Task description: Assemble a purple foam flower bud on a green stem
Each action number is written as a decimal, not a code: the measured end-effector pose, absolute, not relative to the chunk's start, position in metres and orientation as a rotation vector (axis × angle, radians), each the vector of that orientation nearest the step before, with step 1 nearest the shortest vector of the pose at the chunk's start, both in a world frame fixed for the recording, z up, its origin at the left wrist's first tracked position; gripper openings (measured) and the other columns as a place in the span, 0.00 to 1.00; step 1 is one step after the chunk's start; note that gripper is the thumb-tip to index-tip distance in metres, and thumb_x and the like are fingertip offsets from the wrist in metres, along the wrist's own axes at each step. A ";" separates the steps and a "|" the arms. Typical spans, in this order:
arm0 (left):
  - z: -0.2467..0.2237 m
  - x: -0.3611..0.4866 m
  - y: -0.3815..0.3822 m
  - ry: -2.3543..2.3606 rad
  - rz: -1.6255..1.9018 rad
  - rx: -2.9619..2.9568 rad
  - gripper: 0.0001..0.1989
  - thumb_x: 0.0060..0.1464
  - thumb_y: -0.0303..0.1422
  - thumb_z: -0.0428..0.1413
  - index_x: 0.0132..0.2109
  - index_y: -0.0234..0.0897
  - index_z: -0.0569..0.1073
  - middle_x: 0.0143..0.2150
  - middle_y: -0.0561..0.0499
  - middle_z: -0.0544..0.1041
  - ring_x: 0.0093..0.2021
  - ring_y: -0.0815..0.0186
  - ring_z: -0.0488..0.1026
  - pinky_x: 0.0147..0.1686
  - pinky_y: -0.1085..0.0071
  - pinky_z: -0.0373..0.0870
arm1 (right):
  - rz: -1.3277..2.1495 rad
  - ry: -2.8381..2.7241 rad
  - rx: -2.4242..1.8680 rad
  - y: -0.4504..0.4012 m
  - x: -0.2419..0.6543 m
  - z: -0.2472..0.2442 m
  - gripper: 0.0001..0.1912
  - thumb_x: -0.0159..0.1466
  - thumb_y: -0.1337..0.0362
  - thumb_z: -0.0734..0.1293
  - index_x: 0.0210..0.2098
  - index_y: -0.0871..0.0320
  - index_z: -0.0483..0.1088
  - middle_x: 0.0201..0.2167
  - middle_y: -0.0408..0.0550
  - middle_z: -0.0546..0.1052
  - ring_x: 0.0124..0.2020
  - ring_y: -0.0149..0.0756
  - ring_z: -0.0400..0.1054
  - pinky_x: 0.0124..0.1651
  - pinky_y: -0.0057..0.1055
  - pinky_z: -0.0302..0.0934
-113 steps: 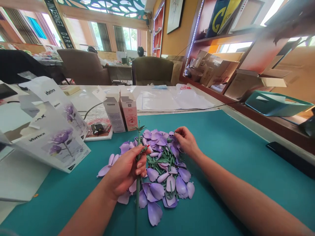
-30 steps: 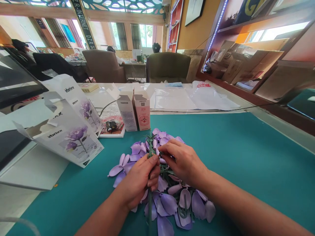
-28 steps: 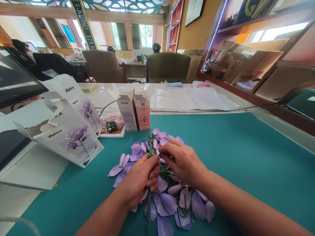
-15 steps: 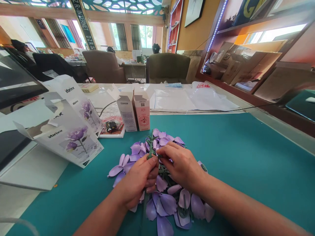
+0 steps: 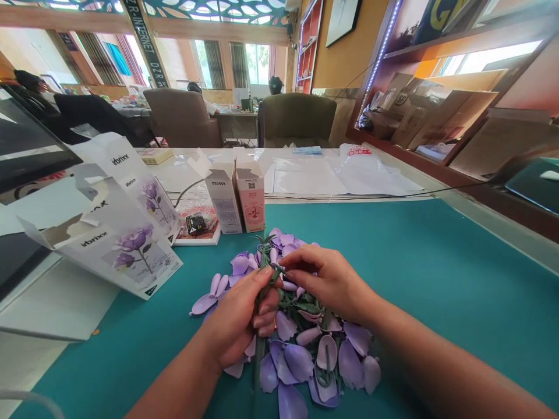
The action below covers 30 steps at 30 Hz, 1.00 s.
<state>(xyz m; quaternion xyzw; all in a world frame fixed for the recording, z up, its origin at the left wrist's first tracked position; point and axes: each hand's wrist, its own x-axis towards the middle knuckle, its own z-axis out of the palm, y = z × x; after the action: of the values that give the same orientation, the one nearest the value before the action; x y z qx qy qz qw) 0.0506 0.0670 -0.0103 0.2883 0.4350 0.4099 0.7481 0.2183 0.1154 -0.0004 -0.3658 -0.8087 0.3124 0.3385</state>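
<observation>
A green plastic flower stem (image 5: 264, 251) is gripped in my left hand (image 5: 240, 320), its leafy top pointing away from me. The lower end of the stem runs down below the fist toward the mat. My right hand (image 5: 336, 282) pinches a small dark green piece (image 5: 278, 270) against the side of the stem, thumb and forefinger close to my left thumb. Under and around both hands lies a heap of loose purple petals (image 5: 299, 362). Among them are green plastic parts (image 5: 301, 302), partly covered by my right hand.
Open white boxes (image 5: 135, 256) with a flower picture stand at the left. Behind the heap are a pink carton (image 5: 252, 198) and a white carton (image 5: 225, 201), beside a small black packet (image 5: 195, 224). A teal mat (image 5: 437, 279) covers the desk. Plastic sheeting (image 5: 305, 174) lies farther back.
My right hand has shifted slightly right and opened its grip a little, baring the small green piece and more green parts beneath. My left hand still holds the stem.
</observation>
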 end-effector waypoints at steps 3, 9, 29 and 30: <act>-0.010 0.050 0.068 0.970 0.891 0.614 0.14 0.60 0.43 0.51 0.32 0.38 0.64 0.17 0.62 0.57 0.15 0.79 0.45 0.15 0.81 0.48 | 0.761 -2.120 -0.959 0.114 0.216 -0.003 0.07 0.60 0.73 0.66 0.34 0.57 0.75 0.29 0.42 0.78 0.30 0.30 0.71 0.33 0.27 0.62; -0.011 0.049 0.069 1.012 0.896 0.592 0.18 0.52 0.43 0.59 0.31 0.40 0.58 0.16 0.65 0.53 0.14 0.80 0.41 0.13 0.82 0.41 | 0.572 -2.199 -0.942 0.109 0.212 -0.009 0.05 0.59 0.73 0.68 0.31 0.56 0.73 0.26 0.41 0.77 0.28 0.29 0.69 0.32 0.25 0.58; 0.005 0.035 0.081 1.034 0.990 0.476 0.20 0.64 0.32 0.45 0.25 0.32 0.71 0.14 0.60 0.54 0.12 0.80 0.44 0.10 0.84 0.49 | 0.543 -2.192 -1.205 0.142 0.259 0.022 0.08 0.63 0.68 0.64 0.35 0.56 0.76 0.26 0.41 0.78 0.29 0.30 0.69 0.32 0.28 0.58; 0.006 0.034 0.081 1.033 0.992 0.480 0.20 0.64 0.32 0.45 0.25 0.32 0.70 0.13 0.60 0.54 0.11 0.79 0.44 0.10 0.84 0.49 | 0.533 -2.218 -1.197 0.140 0.256 0.021 0.08 0.63 0.68 0.64 0.35 0.56 0.76 0.28 0.42 0.78 0.29 0.30 0.70 0.33 0.28 0.58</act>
<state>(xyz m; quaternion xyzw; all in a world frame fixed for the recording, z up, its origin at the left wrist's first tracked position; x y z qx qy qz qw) 0.0335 0.0814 0.0062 0.2176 0.4687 0.4501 0.7282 0.2565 0.1404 0.0206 -0.4461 -0.8268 0.1987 0.2791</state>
